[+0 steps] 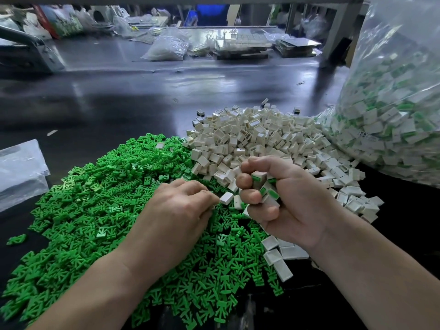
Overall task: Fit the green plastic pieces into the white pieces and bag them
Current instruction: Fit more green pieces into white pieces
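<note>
Two heaps share the dark desk (119, 103). The green pieces (95, 210) spread wide across the near left, and the white pieces (257, 139) are piled behind them towards the right, the two heaps touching where they meet. Some white strays (278, 256) lie on the green heap under the right wrist.

The right hand (285, 198) is raised over the seam between the heaps, its fingers curled tight round a handful of fitted pieces (264, 186) — white blocks with green showing at their open ends. The left hand (181, 210) lies palm down on the green heap with its fingers bent towards the pile. Its fingertips are just beside one single white piece (226, 198), but whether they pinch anything is hidden, so I cannot tell what it grips, if anything.

At the right edge stands a big bag (392, 115) of clear plastic, tall and bulging, packed with white blocks that show green — its foot presses against the white heap. A flat bag (19, 167), also clear, lies on the desk at the far left, apart from the green heap. Further back, more plastic sacks (166, 47) rest on the desk.
</note>
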The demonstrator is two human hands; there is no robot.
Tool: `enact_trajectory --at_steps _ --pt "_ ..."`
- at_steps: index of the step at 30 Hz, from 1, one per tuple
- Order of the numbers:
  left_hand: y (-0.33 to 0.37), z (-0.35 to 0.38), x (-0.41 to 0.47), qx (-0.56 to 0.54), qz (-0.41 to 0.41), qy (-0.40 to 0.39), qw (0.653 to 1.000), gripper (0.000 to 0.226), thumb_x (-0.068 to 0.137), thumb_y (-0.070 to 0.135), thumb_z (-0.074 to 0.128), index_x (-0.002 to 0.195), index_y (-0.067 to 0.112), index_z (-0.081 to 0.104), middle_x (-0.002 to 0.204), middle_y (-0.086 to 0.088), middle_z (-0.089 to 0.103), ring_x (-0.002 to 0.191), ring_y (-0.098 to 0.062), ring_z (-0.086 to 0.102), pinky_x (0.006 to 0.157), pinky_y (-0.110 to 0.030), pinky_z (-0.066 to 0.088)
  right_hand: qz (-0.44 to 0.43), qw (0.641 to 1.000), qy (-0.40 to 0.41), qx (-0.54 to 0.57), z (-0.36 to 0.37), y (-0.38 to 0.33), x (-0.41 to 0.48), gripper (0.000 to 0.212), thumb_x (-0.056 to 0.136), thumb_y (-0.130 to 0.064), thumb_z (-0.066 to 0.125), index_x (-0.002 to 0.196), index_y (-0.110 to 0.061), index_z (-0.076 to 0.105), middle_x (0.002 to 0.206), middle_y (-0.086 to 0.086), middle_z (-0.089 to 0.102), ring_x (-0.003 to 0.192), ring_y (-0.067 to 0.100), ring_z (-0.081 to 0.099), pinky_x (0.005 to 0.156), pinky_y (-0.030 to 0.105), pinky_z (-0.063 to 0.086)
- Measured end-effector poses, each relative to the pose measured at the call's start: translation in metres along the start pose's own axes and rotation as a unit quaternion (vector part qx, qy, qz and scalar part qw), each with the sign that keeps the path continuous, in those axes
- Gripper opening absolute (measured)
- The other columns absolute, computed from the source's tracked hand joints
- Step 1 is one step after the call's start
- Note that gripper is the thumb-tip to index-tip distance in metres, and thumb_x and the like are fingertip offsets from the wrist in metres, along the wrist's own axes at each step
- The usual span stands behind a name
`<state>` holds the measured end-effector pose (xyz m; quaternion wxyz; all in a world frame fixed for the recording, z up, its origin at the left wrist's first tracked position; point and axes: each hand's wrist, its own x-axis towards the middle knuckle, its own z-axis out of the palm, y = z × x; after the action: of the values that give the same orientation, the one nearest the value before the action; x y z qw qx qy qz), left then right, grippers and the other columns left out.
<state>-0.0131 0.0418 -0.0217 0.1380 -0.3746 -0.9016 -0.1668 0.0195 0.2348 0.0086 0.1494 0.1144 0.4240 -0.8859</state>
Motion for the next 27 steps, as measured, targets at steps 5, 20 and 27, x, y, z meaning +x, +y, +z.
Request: enact_trajectory --at_steps 5,20,27 --pt "-0.001 -0.002 0.000 0.016 -0.019 0.026 0.999 0.029 0.088 0.020 0.065 0.116 0.020 0.071 0.095 0.001 0.067 0.088 -0.022 0.059 0.076 -0.041 0.049 0.005 0.999 -0.011 -0.035 0.002 0.003 0.000 0.024 0.077 -0.024 0.066 0.092 -0.012 0.050 0.067 0.002 0.054 0.046 0.010 0.047 0.030 0.017 0.031" --pt "0.001 -0.009 0.000 -0.030 -0.052 0.048 0.997 0.016 0.088 0.028 0.065 0.102 0.021 0.067 0.089 0.011 0.063 0.083 -0.011 0.056 0.079 -0.033 0.049 0.006 0.994 -0.022 -0.108 0.002 0.008 -0.001 0.013 0.082 -0.022 0.065 0.088 -0.014 0.059 0.069 0.003 0.057 0.050 0.013 0.050 0.033 0.018 0.031" --pt "0.008 -0.024 -0.007 -0.348 -0.148 0.085 0.922 0.019 0.087 0.043 0.059 0.104 0.037 0.067 0.090 0.020 0.070 0.082 0.003 0.067 0.066 -0.002 0.043 -0.002 0.983 -0.033 -0.180 0.007 0.013 -0.004 0.009 0.089 -0.020 0.071 0.084 -0.022 0.078 0.068 0.002 0.057 0.046 0.011 0.049 0.035 0.017 0.032"
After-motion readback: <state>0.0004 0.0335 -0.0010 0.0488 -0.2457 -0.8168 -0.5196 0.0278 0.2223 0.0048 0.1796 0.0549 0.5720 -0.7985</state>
